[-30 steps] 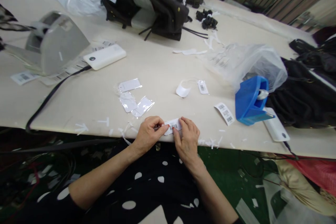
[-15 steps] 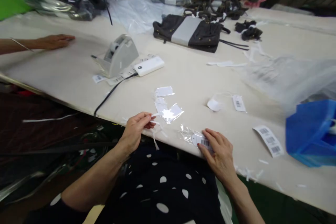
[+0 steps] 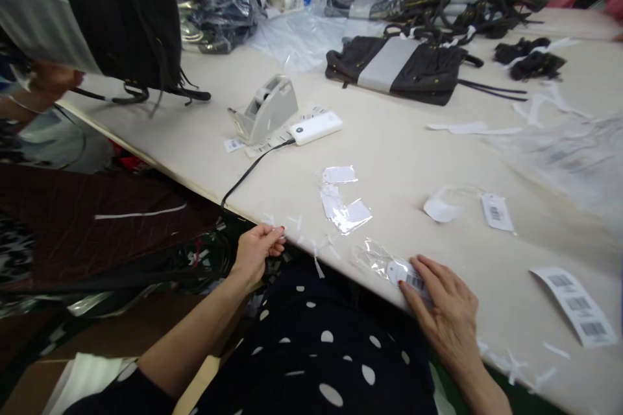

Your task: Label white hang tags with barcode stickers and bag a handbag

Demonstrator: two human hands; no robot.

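My left hand (image 3: pixel 259 251) is pinched at the table's front edge. Whatever sits between its thumb and fingertips is too small to make out. Several white strips (image 3: pixel 294 222) lie beside it, and a bundle of white string (image 3: pixel 317 259) hangs over the edge. My right hand (image 3: pixel 445 305) presses a white barcode tag (image 3: pixel 407 274) onto the tabletop, thumb and fingers at its sides and partly covering it. Clear plastic film (image 3: pixel 372 258) trails from the tag's left. Farther in, between my hands, are several white tags in shiny film (image 3: pixel 341 175).
A tape dispenser (image 3: pixel 272 110) and a white corded device (image 3: pixel 316 128) stand ahead. A dark bag (image 3: pixel 394 68) lies behind; a co-worker's hand (image 3: pixel 53 81) is by another dark bag (image 3: pixel 121 13) at left. A barcode sheet (image 3: pixel 574 305) and a string tag (image 3: pixel 497 212) are on the right.
My view has swung left. My left hand has shifted left from the film-wrapped tags; strips no longer stick out of its fingers. A dark bag now hangs raised near the co-worker's hand.
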